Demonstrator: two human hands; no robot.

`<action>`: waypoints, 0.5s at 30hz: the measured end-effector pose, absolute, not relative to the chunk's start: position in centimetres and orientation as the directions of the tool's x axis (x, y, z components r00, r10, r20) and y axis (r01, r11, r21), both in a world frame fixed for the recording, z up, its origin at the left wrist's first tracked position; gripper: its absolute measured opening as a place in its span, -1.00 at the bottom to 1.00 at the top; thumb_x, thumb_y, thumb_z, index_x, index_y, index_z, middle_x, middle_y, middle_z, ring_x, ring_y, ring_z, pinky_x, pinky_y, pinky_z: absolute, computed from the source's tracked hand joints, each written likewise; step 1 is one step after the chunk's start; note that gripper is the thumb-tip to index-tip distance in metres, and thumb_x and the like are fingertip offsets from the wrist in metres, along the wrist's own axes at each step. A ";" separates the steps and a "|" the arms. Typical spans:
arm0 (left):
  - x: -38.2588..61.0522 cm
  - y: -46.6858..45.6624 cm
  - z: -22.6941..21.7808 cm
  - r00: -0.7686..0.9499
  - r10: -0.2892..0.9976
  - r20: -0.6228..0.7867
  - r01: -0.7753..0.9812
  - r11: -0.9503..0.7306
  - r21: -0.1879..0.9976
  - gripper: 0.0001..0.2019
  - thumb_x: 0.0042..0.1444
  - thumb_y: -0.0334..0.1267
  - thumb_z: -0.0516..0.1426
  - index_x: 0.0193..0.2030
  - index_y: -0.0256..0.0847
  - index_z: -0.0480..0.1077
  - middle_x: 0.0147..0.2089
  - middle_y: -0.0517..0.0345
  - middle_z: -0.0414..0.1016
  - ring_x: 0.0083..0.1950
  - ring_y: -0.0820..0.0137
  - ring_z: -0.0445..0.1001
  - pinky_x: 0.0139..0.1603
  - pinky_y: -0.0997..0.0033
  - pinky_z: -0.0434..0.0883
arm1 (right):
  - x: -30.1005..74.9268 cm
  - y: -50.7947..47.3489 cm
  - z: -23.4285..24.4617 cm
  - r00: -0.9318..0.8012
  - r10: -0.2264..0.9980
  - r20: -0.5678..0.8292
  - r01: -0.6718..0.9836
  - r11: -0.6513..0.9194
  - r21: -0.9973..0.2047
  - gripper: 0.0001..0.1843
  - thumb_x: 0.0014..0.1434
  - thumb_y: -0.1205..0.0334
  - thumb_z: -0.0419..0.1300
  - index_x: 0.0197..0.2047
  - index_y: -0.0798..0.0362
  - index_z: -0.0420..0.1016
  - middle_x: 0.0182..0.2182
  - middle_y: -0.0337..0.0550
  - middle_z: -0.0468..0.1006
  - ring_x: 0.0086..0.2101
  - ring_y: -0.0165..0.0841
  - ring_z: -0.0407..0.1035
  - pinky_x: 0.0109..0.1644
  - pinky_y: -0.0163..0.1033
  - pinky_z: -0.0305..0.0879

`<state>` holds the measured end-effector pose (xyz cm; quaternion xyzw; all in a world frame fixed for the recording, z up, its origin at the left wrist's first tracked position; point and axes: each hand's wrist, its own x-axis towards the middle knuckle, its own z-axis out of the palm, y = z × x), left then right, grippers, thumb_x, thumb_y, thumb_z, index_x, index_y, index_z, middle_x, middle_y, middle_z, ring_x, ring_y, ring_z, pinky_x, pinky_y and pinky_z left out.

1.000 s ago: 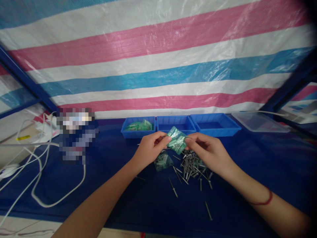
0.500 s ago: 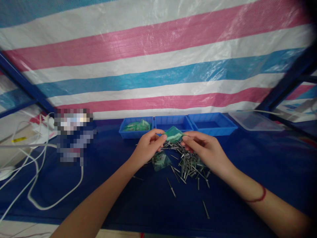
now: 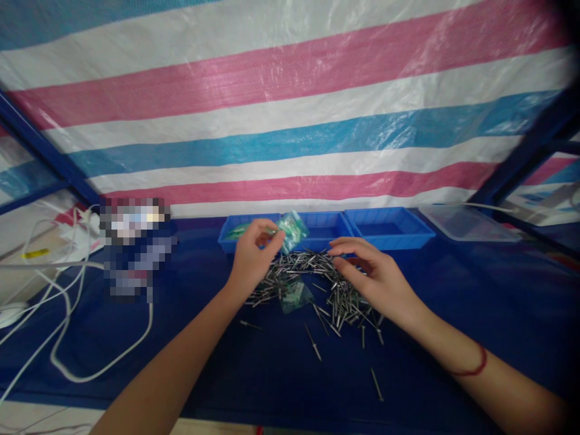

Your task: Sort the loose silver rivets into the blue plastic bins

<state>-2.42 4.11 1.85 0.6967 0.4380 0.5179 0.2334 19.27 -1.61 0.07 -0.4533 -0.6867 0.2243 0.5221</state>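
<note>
My left hand [image 3: 257, 249] pinches a small green-tinted plastic bag [image 3: 293, 231], raised in front of the blue bins. My right hand [image 3: 369, 272] hovers over the right part of the rivet pile with its fingers apart and nothing seen in them. Under and between my hands spreads a heap of metal pop rivets [image 3: 347, 305]. Another green plastic bag [image 3: 294, 294] lies among them. More green bags [image 3: 235, 231] fill the left blue bin [image 3: 229, 246], partly hidden behind my left hand.
The middle bin [image 3: 324, 229] and right bin [image 3: 389, 228] stand in line with the left one. A clear plastic lid [image 3: 466, 223] lies at the back right. White cables [image 3: 67, 362] loop across the left side. Loose rivets [image 3: 377, 383] lie near the front.
The green bag, earlier stretched between both hands, has moved up and left in my left hand alone. My right hand has let go of it and stays nearly in place.
</note>
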 end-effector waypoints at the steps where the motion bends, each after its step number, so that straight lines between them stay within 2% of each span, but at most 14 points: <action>1: -3.3 4.8 2.2 -0.004 0.816 0.578 0.419 -0.523 0.742 -0.80 0.11 -0.21 0.15 -0.13 -0.15 0.31 -0.33 0.20 0.47 -0.34 0.44 0.46 -0.32 0.45 0.39 | 19.3 -1.6 0.2 -0.032 0.858 0.513 0.401 0.481 -0.779 -0.85 0.15 0.17 0.16 -0.23 -0.01 0.51 -0.10 -0.07 0.48 -0.11 -0.25 0.40 -0.20 -0.17 0.40; 2: -4.3 5.5 2.5 -0.057 0.779 0.624 0.483 -0.526 0.700 -0.73 0.12 -0.22 0.14 -0.04 -0.13 0.28 -0.27 0.17 0.50 -0.28 0.42 0.48 -0.27 0.42 0.41 | 19.3 -1.6 0.2 -0.023 0.859 0.511 0.409 0.474 -0.780 -0.85 0.15 0.17 0.16 -0.24 -0.01 0.51 -0.12 -0.07 0.48 -0.13 -0.26 0.40 -0.22 -0.18 0.40; 4: -6.3 6.7 3.0 -0.096 0.697 0.710 0.641 -0.502 0.580 -0.68 0.13 -0.21 0.13 0.03 -0.13 0.29 -0.18 0.12 0.52 -0.19 0.37 0.50 -0.16 0.37 0.41 | 19.4 -1.7 0.3 -0.025 0.863 0.505 0.414 0.469 -0.780 -0.86 0.15 0.18 0.15 -0.24 -0.01 0.49 -0.14 -0.09 0.48 -0.14 -0.26 0.40 -0.22 -0.19 0.39; 6: -7.8 7.6 3.2 -0.015 0.657 0.754 0.768 -0.476 0.429 -0.74 0.16 -0.22 0.11 -0.01 -0.16 0.37 -0.11 0.08 0.53 -0.11 0.32 0.49 -0.04 0.31 0.39 | 19.4 -1.7 0.3 -0.048 0.867 0.496 0.415 0.469 -0.780 -0.85 0.16 0.19 0.14 -0.21 -0.01 0.48 -0.15 -0.09 0.48 -0.15 -0.26 0.39 -0.22 -0.18 0.39; 9: -8.8 8.4 2.6 0.169 0.678 0.715 0.817 -0.502 0.283 -0.77 0.19 -0.29 0.05 -0.04 -0.19 0.42 -0.05 0.05 0.53 -0.03 0.28 0.49 0.04 0.29 0.36 | 19.2 -1.9 0.2 -0.088 0.874 0.478 0.414 0.468 -0.781 -0.84 0.16 0.20 0.14 -0.18 -0.01 0.46 -0.15 -0.10 0.48 -0.18 -0.27 0.39 -0.23 -0.18 0.38; 11: -8.6 8.6 2.0 0.237 0.705 0.668 0.822 -0.513 0.249 -0.76 0.20 -0.31 0.04 -0.02 -0.19 0.41 -0.03 0.03 0.53 0.00 0.27 0.49 0.05 0.29 0.35 | 19.2 -1.9 0.2 -0.097 0.877 0.470 0.413 0.466 -0.783 -0.84 0.16 0.20 0.14 -0.18 -0.01 0.45 -0.16 -0.10 0.47 -0.20 -0.29 0.39 -0.24 -0.18 0.38; 15: -7.7 8.6 1.5 0.208 0.744 0.635 0.814 -0.492 0.310 -0.71 0.23 -0.26 0.03 0.08 -0.18 0.32 -0.07 0.05 0.56 -0.06 0.29 0.53 0.00 0.33 0.37 | 19.1 -1.9 0.2 -0.096 0.883 0.460 0.422 0.455 -0.784 -0.85 0.16 0.21 0.14 -0.19 -0.01 0.45 -0.17 -0.11 0.48 -0.19 -0.28 0.40 -0.22 -0.17 0.38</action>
